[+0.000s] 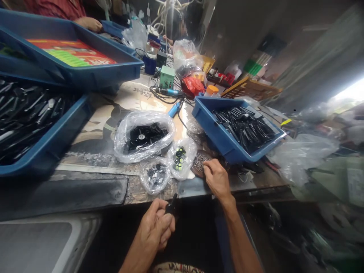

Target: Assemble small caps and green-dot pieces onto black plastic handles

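Bench (85, 146): blue tray (218, 136), black pieces (244, 129); 3 bags (142, 151) by right hand (217, 178).

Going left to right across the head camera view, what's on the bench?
blue plastic tray of black parts → clear plastic bag of black pieces → clear bag of black-and-green pieces → blue plastic tray of black strips

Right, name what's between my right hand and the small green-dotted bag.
Head view: a pile of small metal bits sits between the right hand and that bag.
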A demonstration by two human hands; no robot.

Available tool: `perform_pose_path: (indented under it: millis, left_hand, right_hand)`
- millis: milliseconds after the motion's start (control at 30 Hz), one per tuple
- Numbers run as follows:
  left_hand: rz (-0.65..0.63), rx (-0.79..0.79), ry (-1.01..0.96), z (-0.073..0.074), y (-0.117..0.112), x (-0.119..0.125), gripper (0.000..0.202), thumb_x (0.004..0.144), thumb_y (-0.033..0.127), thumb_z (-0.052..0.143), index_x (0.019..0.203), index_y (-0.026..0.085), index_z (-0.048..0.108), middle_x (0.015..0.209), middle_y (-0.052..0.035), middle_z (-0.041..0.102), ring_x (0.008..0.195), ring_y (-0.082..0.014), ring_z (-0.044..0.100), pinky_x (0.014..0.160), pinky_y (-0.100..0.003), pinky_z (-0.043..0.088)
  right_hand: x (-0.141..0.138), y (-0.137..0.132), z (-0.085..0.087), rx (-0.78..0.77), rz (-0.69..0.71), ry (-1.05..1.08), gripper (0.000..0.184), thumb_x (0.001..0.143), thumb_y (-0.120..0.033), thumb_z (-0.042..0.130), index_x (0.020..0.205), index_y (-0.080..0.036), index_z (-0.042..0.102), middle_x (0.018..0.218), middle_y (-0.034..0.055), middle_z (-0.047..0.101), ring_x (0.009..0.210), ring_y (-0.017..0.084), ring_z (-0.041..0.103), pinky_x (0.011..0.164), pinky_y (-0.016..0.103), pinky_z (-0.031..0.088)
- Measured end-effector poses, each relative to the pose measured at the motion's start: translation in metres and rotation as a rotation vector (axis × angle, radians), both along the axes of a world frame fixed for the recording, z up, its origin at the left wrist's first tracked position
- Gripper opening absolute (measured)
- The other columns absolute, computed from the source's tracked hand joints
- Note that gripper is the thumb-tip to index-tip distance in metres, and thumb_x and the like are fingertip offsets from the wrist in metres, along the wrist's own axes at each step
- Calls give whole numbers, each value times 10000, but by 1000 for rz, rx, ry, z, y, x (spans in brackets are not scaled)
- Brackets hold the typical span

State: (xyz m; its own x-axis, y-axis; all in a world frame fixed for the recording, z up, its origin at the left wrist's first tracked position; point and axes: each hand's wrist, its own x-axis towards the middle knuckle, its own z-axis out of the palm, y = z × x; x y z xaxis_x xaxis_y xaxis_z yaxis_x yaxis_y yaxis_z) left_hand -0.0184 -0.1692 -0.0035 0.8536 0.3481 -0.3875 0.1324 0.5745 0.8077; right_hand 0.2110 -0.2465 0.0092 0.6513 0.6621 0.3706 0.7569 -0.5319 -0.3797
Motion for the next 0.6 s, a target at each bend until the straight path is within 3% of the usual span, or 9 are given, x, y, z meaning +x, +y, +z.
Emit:
perform_pose_path:
  millis: [367, 600]
  left_hand:
    - [-16, 30, 31, 6, 0, 2, 220, 874, 406, 474, 920, 215, 376, 659, 57, 464, 458, -35, 241, 407, -171, 142]
    - [-16, 14, 15, 10, -2, 2, 227, 878, 409, 473, 925, 210, 373, 664, 56, 471, 464, -33, 242, 407, -172, 148]
  right_hand:
    - [-3, 15, -5, -250, 9, -221, 176, 815, -108, 443, 741, -171, 590, 770, 62, 589, 693, 180, 530, 605, 277, 321]
    - [3, 11, -7, -290, 4, -244, 166, 847, -144, 430, 768, -156, 575, 775, 61, 594, 684, 171, 548, 622, 267, 344]
